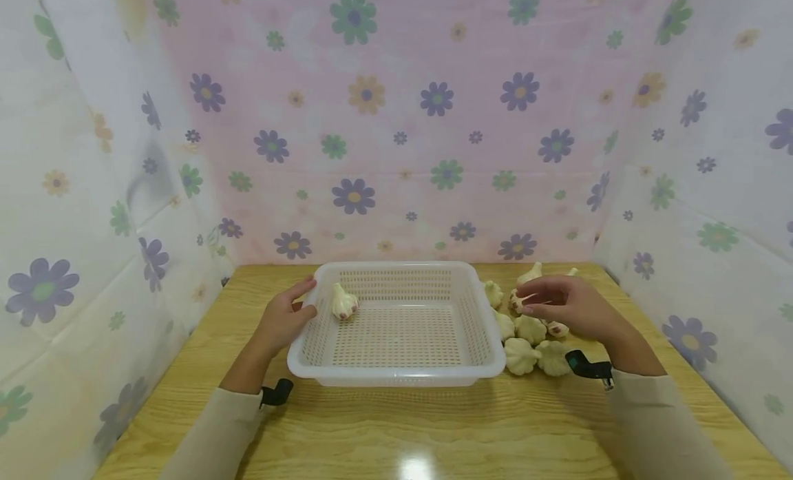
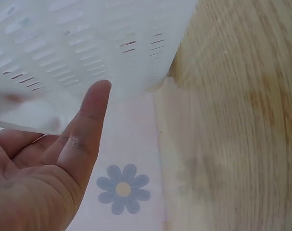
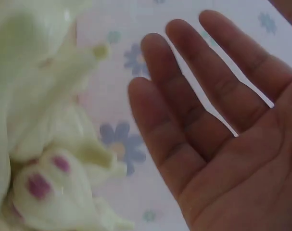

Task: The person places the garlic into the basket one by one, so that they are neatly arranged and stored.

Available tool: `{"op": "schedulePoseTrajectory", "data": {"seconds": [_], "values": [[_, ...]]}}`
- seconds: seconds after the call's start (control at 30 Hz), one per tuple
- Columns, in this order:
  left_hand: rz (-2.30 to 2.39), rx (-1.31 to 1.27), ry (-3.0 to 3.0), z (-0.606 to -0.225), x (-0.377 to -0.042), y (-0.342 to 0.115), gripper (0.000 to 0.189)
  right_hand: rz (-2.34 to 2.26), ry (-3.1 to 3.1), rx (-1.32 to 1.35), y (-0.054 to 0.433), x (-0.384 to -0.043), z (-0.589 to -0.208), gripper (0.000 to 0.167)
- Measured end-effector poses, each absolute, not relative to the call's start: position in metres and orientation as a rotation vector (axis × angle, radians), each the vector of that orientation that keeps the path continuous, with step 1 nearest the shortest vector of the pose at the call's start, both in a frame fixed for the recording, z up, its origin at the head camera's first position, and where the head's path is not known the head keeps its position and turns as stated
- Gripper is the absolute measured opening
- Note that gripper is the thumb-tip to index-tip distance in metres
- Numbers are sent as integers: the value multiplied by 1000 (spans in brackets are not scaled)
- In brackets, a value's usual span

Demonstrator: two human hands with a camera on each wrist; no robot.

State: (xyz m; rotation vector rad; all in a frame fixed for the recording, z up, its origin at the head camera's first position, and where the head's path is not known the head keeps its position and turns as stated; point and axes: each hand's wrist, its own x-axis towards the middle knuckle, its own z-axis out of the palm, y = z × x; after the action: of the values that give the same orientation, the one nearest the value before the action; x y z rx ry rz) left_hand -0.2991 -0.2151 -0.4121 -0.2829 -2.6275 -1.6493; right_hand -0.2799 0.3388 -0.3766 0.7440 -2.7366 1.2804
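Note:
A white plastic basket [image 1: 396,372] with slotted walls stands on the table, with one garlic bulb [image 1: 344,304] inside at its left. My left hand [image 1: 286,316] holds the basket's left rim; in the left wrist view a straight finger [image 2: 90,113] lies against the slotted outer wall. To the basket's right is a pile of garlic bulbs [image 1: 530,328]. My right hand [image 1: 573,304] hovers over that pile, fingers extended, nothing in its grasp. The right wrist view shows its open palm [image 3: 242,168] beside a purple-marked garlic bulb [image 3: 54,190].
The wood-grain table [image 1: 396,432] has a flowered cloth [image 1: 403,122] behind it and more cloth at both sides. Several garlic bulbs [image 1: 522,356] sit close against the basket's right wall.

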Motion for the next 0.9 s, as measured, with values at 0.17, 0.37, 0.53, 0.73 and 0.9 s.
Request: {"op": "schedulePoseTrajectory", "data": {"seconds": [0.17, 0.37, 0.53, 0.73, 0.9], "values": [[-1634, -351, -2647, -409, -297, -216, 64, 1228, -2781, 702, 369, -283, -387, 40], [-1647, -485, -2653, -408, -297, -217, 70, 1411, -2775, 752, 391, -282, -392, 44], [-1503, -515, -2673, -407, -297, -215, 70, 1605, -2800, 857, 402, -281, -397, 44], [-1391, -478, -2701, -409, -299, -213, 69, 1674, -2851, 917, 413, -280, -403, 46], [-1398, -481, -2690, -410, -299, -212, 68, 1678, -2914, 970, 421, -277, -406, 47]]}}
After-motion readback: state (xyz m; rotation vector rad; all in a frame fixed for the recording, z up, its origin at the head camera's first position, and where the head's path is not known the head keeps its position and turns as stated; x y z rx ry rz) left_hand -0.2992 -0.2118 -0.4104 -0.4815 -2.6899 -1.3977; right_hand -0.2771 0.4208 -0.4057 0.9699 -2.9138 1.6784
